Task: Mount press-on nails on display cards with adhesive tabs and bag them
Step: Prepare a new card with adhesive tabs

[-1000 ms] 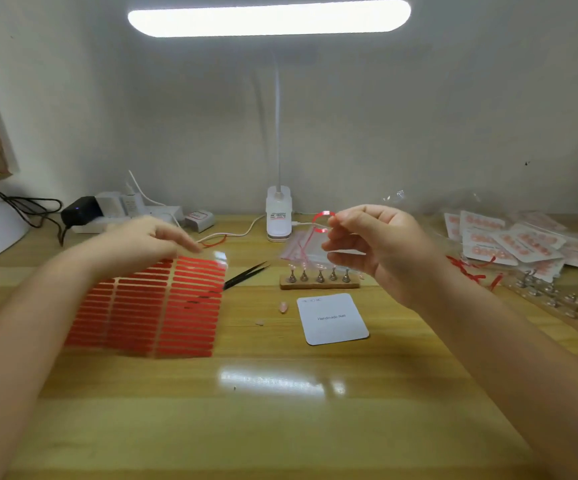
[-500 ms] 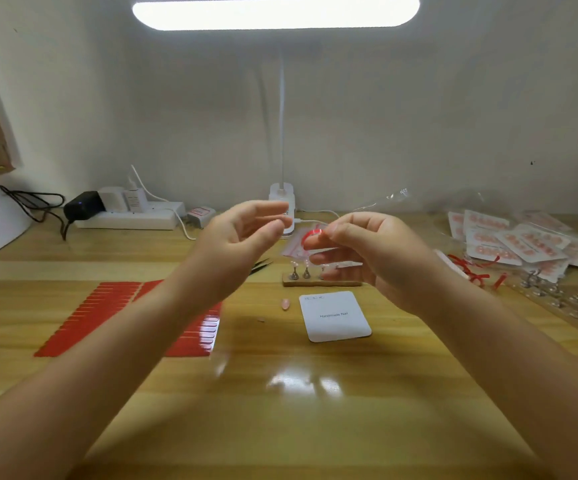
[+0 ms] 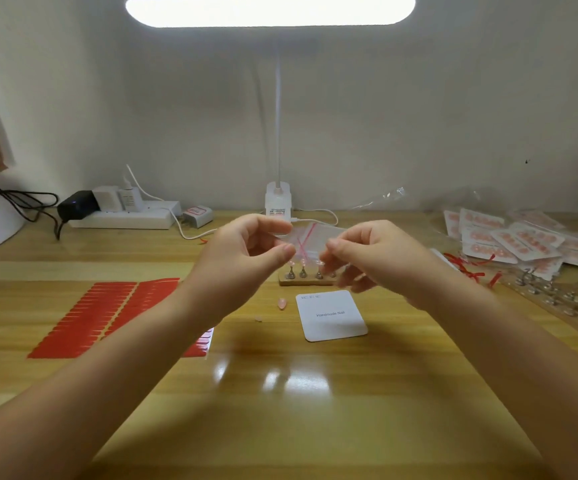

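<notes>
Both hands meet above the desk over a small clear zip bag [image 3: 310, 239] with red seal lines: the left hand [image 3: 246, 258] pinches one edge between thumb and forefinger, the right hand [image 3: 372, 256] pinches the opposite edge, the remaining fingers loosely curled. Held up and taut between two pinches, the bag appears ready to be pulled open at its mouth — a judgement, since the seal itself is too blurred to read. Directly below lies the blank display card [image 3: 331, 315] printed "Handmade Nail", flat on the wooden desk [image 3: 280, 410] and carrying no nails yet. A loose pink nail [image 3: 282, 303] rests just left of the card; behind it a small wooden stand [image 3: 303, 277] of metal nail holders sits partly hidden by the hands. The red adhesive tab sheet [image 3: 107, 317] lies well to the left, its near corner covered by the left forearm. On the right, a pile of bagged cards [image 3: 523, 240] and a longer holder rack [image 3: 564, 303] crowd the desk edge — nothing blocks the card itself, though the raised forearms shadow the work area under the desk lamp [image 3: 279, 199]
</notes>
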